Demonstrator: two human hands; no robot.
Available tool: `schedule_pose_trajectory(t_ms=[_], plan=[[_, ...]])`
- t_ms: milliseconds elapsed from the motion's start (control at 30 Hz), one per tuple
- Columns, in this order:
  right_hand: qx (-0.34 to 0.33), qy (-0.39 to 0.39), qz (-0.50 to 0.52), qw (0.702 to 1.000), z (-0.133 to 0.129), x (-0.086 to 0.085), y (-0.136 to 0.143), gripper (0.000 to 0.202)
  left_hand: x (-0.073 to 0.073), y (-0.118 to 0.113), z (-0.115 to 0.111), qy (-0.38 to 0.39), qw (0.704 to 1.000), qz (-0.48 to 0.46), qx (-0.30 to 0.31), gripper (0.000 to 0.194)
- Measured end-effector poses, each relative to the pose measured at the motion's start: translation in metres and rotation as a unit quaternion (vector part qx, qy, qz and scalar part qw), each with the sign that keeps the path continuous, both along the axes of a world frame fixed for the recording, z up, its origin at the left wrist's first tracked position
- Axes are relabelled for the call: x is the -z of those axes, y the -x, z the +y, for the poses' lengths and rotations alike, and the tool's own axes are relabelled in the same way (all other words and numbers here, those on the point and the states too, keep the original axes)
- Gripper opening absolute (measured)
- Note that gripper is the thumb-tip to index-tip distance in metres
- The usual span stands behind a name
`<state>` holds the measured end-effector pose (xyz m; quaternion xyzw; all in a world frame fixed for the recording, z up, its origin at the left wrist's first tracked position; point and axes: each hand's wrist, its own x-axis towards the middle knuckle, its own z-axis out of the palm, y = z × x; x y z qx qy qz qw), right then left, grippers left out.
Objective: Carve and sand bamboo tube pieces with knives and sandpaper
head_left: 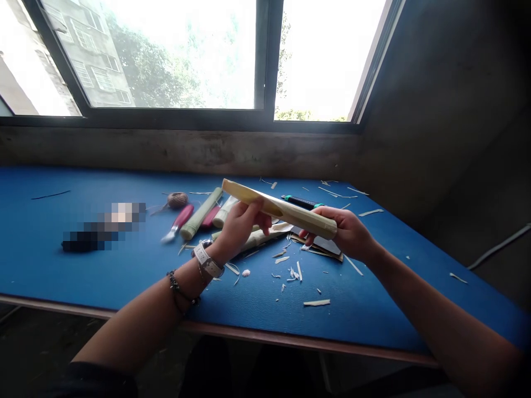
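Note:
A pale bamboo piece (301,215), hollowed along its left part and round at its right end, is held above the table between both hands. My left hand (244,221) grips it near the cut-away section, thumb on top. Around the right end are the fingers of my right hand (342,226), partly hidden by the bamboo. Below and behind it lie another bamboo length (265,236), a black and green utility knife (301,202) and some flat sheets (326,247). To the left rests a green bamboo tube (202,214).
On the blue table (145,282) are a ball of twine (177,199), a red-handled tool (178,223) and a blurred-out object (103,226). Shavings (316,303) lie scattered at the middle and right. Behind the table stands a wall under a window (178,55).

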<state>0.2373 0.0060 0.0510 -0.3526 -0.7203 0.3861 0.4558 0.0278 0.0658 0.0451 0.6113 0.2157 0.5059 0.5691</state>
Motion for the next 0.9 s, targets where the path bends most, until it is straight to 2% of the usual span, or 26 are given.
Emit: schedule_pose_trajectory(t_ms=[133, 233, 333, 500, 567, 667, 767, 900], plan=[[-0.081, 0.022, -0.022, 0.996, 0.0, -0.003, -0.011, 0.03, 0.0, 0.002, 0.003, 0.01, 1.0, -0.001, 0.012, 0.026], [-0.108, 0.041, -0.038, 0.993, -0.003, -0.006, -0.013, 0.038, 0.003, 0.003, 0.005, 0.022, 1.0, -0.008, 0.02, 0.026], [-0.084, 0.041, -0.022, 0.995, -0.004, -0.007, -0.01, 0.042, 0.005, 0.002, 0.006, 0.029, 0.999, -0.027, 0.019, 0.026], [0.055, 0.029, 0.011, 0.998, -0.005, -0.007, 0.001, 0.024, 0.007, -0.003, -0.001, 0.015, 1.0, -0.014, 0.009, 0.028], [0.078, 0.035, 0.023, 0.996, -0.006, -0.008, 0.005, 0.022, 0.006, -0.005, -0.006, 0.003, 1.0, 0.0, 0.018, 0.029], [0.078, 0.045, 0.035, 0.995, -0.008, -0.007, 0.009, 0.026, 0.006, -0.007, -0.009, 0.009, 0.999, 0.008, 0.04, 0.028], [0.065, 0.039, 0.018, 0.997, -0.006, -0.007, 0.006, 0.022, 0.006, -0.005, -0.004, 0.032, 0.999, -0.006, 0.032, 0.025], [-0.019, 0.021, -0.003, 1.0, 0.0, -0.007, -0.008, 0.022, 0.0, 0.005, 0.014, 0.082, 0.994, -0.074, 0.004, 0.019]])
